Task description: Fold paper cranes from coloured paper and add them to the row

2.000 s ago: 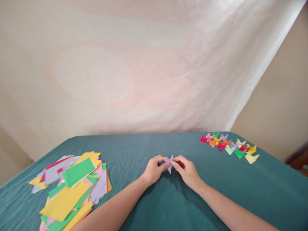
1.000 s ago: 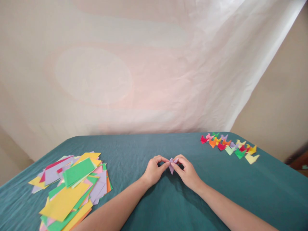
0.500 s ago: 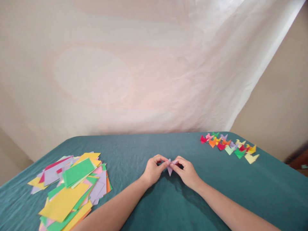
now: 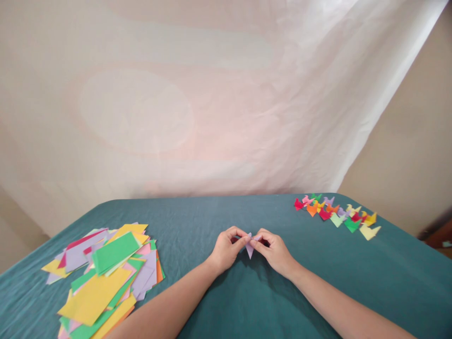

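A small purple folded paper [image 4: 250,250], pointed at its lower end, is pinched between both hands above the middle of the table. My left hand [image 4: 228,247] grips its left side between thumb and index finger. From the right, my right hand [image 4: 273,249] pinches the other side in the same way. The fingertips cover parts of the paper's sides, so its whole shape cannot be made out.
A messy pile of coloured paper sheets [image 4: 102,282] lies at the left of the green-covered table [image 4: 197,216]. Several small origami birds [image 4: 351,225] stand in rows at the far right. Behind the table hangs a pale cloth [image 4: 212,117].
Hardly anything differs. Both hands keep their pinch on the purple folded paper, with only a very slight shift.
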